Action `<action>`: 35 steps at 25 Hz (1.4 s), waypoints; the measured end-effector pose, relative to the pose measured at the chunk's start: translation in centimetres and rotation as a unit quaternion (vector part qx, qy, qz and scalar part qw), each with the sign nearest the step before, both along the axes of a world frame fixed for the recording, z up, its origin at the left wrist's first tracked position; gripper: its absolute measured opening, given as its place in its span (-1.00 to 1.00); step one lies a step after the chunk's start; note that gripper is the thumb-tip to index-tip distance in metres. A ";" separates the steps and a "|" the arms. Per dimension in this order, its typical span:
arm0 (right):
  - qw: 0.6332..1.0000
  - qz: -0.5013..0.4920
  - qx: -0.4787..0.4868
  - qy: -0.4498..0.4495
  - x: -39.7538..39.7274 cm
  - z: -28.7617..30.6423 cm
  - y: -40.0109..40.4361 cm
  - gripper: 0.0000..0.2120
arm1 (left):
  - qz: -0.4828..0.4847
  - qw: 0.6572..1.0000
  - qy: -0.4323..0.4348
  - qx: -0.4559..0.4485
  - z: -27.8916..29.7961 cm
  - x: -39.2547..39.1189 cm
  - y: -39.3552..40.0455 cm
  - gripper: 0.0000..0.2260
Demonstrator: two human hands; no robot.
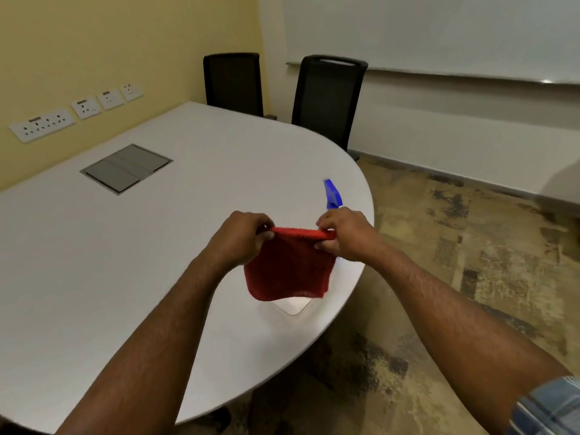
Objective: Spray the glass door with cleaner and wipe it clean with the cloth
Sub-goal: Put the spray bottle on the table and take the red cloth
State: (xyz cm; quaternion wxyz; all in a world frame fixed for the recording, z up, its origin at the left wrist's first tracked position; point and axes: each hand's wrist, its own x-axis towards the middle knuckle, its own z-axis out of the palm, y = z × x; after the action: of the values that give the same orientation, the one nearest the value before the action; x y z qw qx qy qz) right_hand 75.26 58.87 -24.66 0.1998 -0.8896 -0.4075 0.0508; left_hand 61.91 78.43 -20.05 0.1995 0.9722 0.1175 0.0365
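- I am seeing a row of wall sockets sitting along the yellow wall at the far left, running up towards the corner.
- A grey hatch panel is lying flush in the white table, left of centre.
- The left hand is hovering over the table with its fingers curled, pinching the left top corner of the red cloth.
- The cloth is hanging down from its top edge, which is pulled taut between the two hands; its lower hem is drooping just above the table near the rounded edge.
- Two black chairs are standing behind the table's far end, against the walls.
- The right hand is gripping the right top corner of the cloth, thumb and fingers closed on the rolled edge.
- Just behind the right hand, the blue head of a spray bottle is poking up; I cannot make out its body, since the hand and cloth are covering it.
- A whiteboard is stretching across the right-hand wall.
- A patterned carpet is spreading to the right of the table.
- A blue checked sleeve is showing at the bottom right corner.
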 end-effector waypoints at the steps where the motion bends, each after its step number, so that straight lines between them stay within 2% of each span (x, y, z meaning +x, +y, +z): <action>1: 1.000 -0.015 0.009 -0.006 -0.7 0.7 -1.0 -0.68 | -0.016 1.000 0.016 0.022 0.0 -0.5 -0.1 -0.81; 4: 0.996 -0.077 0.027 -0.023 -3.6 2.0 -4.3 -0.72 | -0.054 0.994 0.059 0.076 -0.5 -1.8 -1.2 -0.80; 7: 0.987 -0.147 0.030 -0.057 -8.0 2.6 -8.1 -0.76 | -0.061 0.992 0.037 0.100 -0.8 -3.3 -3.4 -0.81; 10: 0.971 -0.221 0.037 -0.080 -14.3 3.1 -13.2 -0.81 | -0.082 0.988 -0.032 0.124 -1.3 -5.7 -7.1 -0.84; 15: 0.931 -0.355 0.036 -0.084 -27.0 3.6 -22.3 -0.83 | -0.190 0.961 -0.165 0.119 -2.9 -10.6 -16.5 -0.81; 17: 0.913 -0.398 0.038 -0.079 -32.7 3.2 -26.0 -0.82 | -0.221 0.958 -0.166 0.076 -3.1 -12.3 -21.6 -0.78; 22: 0.857 -0.510 0.027 -0.068 -47.1 1.9 -35.9 -0.77 | -0.357 0.928 -0.072 -0.082 -2.8 -18.0 -36.8 -0.74; 26: 0.821 -0.566 0.002 -0.067 -57.8 0.9 -41.7 -0.74 | -0.422 0.882 -0.018 -0.211 -1.6 -26.2 -49.0 -0.81; 29: 0.805 -0.588 -0.023 -0.072 -65.7 0.2 -45.0 -0.73 | -0.485 0.825 -0.006 -0.289 -0.5 -34.4 -57.7 -0.85; 32: 0.795 -0.600 -0.059 -0.071 -73.5 0.2 -48.4 -0.65 | -0.585 0.764 0.004 -0.273 0.3 -42.9 -65.1 -0.85; 33: 0.776 -0.624 -0.047 -0.074 -76.6 0.7 -50.3 -0.64 | -0.623 0.737 0.016 -0.261 0.7 -45.9 -67.7 -0.83; 35: 0.708 -0.697 0.000 -0.115 -82.4 1.9 -54.7 -0.69 | -0.693 0.682 0.030 -0.232 1.5 -51.1 -71.9 -0.78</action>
State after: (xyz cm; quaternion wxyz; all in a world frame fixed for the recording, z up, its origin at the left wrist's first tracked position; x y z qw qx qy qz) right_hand -7.13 4.15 -22.75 0.1301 -0.9194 0.3089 -0.2056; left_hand 10.79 6.55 -18.54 0.3834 0.6990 -0.5793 -0.1696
